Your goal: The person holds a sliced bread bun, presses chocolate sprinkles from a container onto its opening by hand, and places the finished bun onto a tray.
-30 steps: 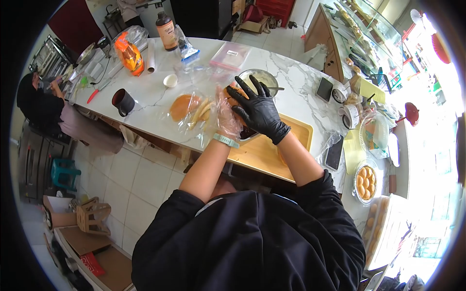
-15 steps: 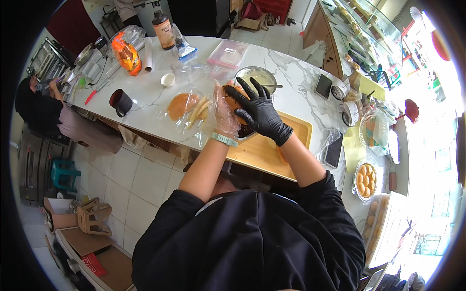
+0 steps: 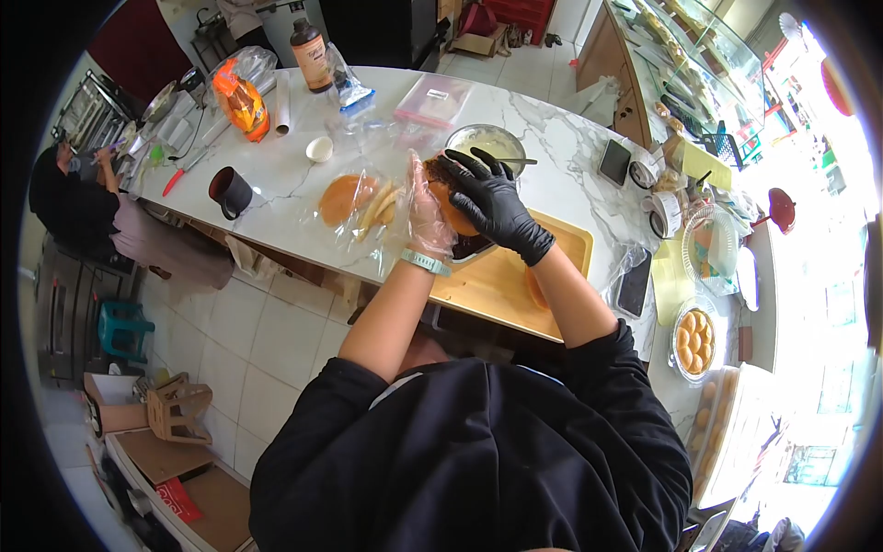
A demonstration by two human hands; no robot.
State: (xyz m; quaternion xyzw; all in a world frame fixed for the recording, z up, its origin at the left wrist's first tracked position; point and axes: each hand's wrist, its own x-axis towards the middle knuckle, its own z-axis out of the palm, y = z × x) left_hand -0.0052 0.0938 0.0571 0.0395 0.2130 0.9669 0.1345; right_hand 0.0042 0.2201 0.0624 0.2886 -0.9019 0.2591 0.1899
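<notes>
Close in, cradles a bun (image 3: 454, 210) against the plastic-gloved left hand (image 3: 426, 217), fingers nearly straight and only slightly curved. Lays the black-gloved right hand (image 3: 494, 204) over the other side, fingers loosely together and part bent, thumb set apart on the crust. Cannot tell whether gripping with that hand or just resting it.

Has the bun raised between both palms, touching both, so with neither hand clearly nearer. Lies left of the right fingers and right of the left ones, long axis running mostly away from the body, tipped a little leftward at the dark-coated far end.

Just below, shows a dark-filled container (image 3: 471, 247), partly hidden, by a wooden tray (image 3: 492, 291). Beyond the right fingers, has a bowl (image 3: 485, 139) of pale cream with a utensil (image 3: 517, 162) across the rim. To the left, holds bagged bread (image 3: 348, 201) on the marble counter (image 3: 566, 138), then a white cup (image 3: 319, 149) and a dark mug (image 3: 230, 192).

Farther right, includes two phones (image 3: 614, 163) (image 3: 633, 287) and round rolls (image 3: 694, 341). Past the counter's left end, seats a person (image 3: 75, 195) above pale floor tiles (image 3: 255, 357).
</notes>
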